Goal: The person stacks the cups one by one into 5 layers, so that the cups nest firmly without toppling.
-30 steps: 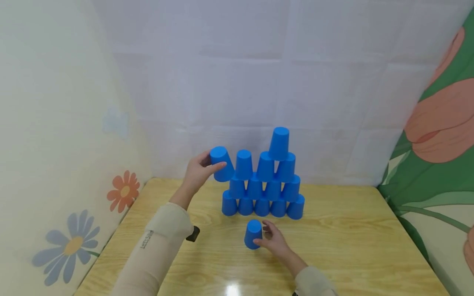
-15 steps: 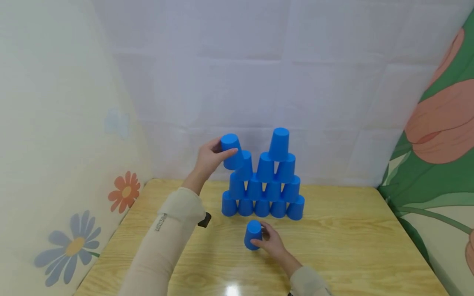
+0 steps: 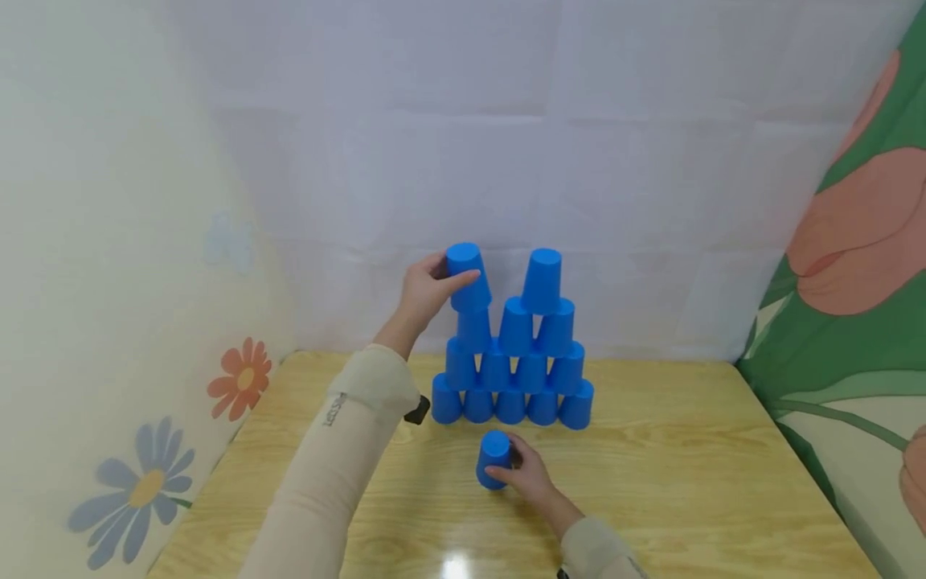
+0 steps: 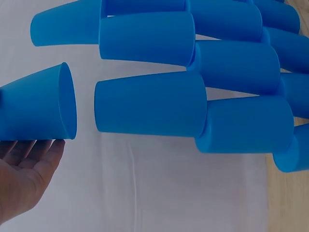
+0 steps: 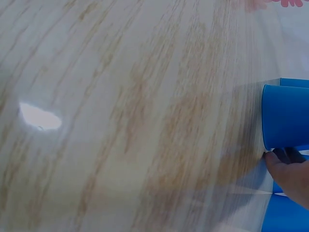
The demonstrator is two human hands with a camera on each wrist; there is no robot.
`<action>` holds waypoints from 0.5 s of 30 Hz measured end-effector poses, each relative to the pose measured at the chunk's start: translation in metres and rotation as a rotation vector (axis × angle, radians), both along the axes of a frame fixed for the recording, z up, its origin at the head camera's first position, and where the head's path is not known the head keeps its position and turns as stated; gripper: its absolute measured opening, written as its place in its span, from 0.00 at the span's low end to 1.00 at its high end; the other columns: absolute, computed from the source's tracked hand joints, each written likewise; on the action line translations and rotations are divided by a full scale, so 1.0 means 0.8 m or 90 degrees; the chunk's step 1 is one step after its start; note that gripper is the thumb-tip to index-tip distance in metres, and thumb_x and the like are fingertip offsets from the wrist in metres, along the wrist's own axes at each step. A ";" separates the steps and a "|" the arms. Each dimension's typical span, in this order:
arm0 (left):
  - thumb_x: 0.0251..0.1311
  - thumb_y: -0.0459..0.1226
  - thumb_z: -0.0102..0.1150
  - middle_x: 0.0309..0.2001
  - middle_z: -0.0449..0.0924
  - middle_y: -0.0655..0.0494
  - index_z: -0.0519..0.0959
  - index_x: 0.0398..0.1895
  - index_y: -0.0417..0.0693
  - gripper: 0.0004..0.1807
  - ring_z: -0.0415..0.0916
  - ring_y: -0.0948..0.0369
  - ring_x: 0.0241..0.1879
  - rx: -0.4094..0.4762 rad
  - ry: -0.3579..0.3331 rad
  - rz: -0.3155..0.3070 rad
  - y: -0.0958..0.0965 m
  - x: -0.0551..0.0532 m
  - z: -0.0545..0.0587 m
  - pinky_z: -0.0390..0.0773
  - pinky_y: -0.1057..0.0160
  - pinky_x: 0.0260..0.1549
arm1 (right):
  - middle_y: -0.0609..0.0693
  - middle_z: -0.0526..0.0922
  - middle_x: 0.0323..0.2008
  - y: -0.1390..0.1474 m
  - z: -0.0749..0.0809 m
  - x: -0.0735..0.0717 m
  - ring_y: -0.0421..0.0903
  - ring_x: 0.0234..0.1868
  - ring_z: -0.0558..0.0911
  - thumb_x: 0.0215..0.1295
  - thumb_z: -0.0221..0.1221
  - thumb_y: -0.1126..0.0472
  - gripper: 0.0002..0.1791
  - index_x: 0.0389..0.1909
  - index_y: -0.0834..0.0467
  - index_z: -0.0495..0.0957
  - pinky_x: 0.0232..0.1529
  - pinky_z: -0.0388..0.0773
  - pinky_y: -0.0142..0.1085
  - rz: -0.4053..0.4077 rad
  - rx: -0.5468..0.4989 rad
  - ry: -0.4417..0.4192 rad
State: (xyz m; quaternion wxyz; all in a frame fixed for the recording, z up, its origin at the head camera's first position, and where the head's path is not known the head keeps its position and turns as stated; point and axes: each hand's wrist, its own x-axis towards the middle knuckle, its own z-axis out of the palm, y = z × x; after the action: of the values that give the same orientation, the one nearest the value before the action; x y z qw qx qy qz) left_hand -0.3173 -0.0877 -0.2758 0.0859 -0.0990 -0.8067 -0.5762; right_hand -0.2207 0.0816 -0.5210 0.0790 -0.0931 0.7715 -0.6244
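Observation:
My left hand [image 3: 423, 293] holds an upside-down blue plastic cup [image 3: 464, 256] by its sides, thumb in front. In the left wrist view a gap separates that cup's rim from the base of the third-row left cup [image 4: 149, 105]. The cups are stacked in a pyramid, with a single cup [image 3: 542, 281] at the top right, on the third row's other two cups. Nearer the front, my right hand [image 3: 533, 480] grips another inverted blue cup [image 3: 495, 447] standing on the table, its thumb across the near side.
The wooden table [image 3: 673, 466] carries the pyramid, whose bottom row of several cups [image 3: 510, 406] stands near the back. A white cloth [image 3: 651, 185] hangs behind it. Flower-patterned walls flank both sides. A bright light reflection [image 3: 455, 565] shows at the table front.
My left hand has raised its cup and carried it right, over the third row's left cup. My right hand's fingers have closed in around the front cup, which stays in place.

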 end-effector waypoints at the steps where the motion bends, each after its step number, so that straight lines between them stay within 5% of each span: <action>1: 0.49 0.47 0.59 0.51 0.70 0.48 0.66 0.56 0.43 0.31 0.66 0.55 0.50 0.003 -0.008 0.002 0.004 0.005 0.005 0.67 0.56 0.47 | 0.64 0.64 0.55 0.000 0.000 0.000 0.63 0.55 0.61 0.51 0.61 0.58 0.34 0.58 0.65 0.60 0.52 0.61 0.52 -0.002 0.001 -0.003; 3: 0.49 0.47 0.59 0.51 0.70 0.49 0.66 0.56 0.44 0.31 0.66 0.55 0.50 0.003 -0.013 0.004 0.008 0.004 0.005 0.68 0.56 0.47 | 0.64 0.64 0.55 0.000 0.000 0.000 0.62 0.55 0.61 0.51 0.61 0.57 0.34 0.58 0.64 0.60 0.52 0.61 0.52 -0.004 0.002 -0.009; 6: 0.49 0.49 0.59 0.52 0.69 0.49 0.66 0.57 0.45 0.32 0.66 0.54 0.51 0.004 -0.022 -0.005 0.012 -0.016 -0.007 0.68 0.55 0.47 | 0.63 0.64 0.54 0.001 0.000 0.000 0.61 0.55 0.63 0.51 0.61 0.55 0.35 0.58 0.64 0.61 0.51 0.62 0.51 -0.008 0.002 -0.014; 8: 0.45 0.53 0.59 0.52 0.69 0.53 0.66 0.57 0.52 0.34 0.66 0.56 0.50 -0.001 -0.008 -0.008 0.007 -0.072 -0.049 0.69 0.52 0.44 | 0.62 0.65 0.54 0.002 0.000 -0.001 0.60 0.54 0.64 0.50 0.61 0.54 0.35 0.58 0.63 0.61 0.51 0.63 0.50 -0.008 0.003 -0.015; 13: 0.38 0.60 0.59 0.50 0.69 0.67 0.65 0.54 0.72 0.33 0.67 0.64 0.48 -0.013 0.089 0.001 0.000 -0.244 -0.183 0.71 0.48 0.38 | 0.62 0.66 0.53 0.005 -0.002 0.000 0.59 0.53 0.66 0.51 0.61 0.55 0.34 0.57 0.64 0.61 0.49 0.65 0.50 0.001 -0.004 -0.005; 15: 0.37 0.62 0.58 0.50 0.68 0.70 0.64 0.54 0.75 0.34 0.67 0.65 0.48 -0.027 0.101 0.008 0.004 -0.261 -0.196 0.71 0.49 0.39 | 0.61 0.67 0.53 0.005 -0.002 0.001 0.59 0.52 0.66 0.51 0.61 0.56 0.34 0.57 0.64 0.61 0.49 0.65 0.50 0.006 -0.004 0.000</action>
State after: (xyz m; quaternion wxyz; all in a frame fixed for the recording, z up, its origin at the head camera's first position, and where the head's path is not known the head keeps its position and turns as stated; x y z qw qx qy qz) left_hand -0.5262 -0.0845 -0.4326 0.1515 -0.1412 -0.8099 -0.5488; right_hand -0.2203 0.0858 -0.5226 0.0818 -0.0969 0.7689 -0.6267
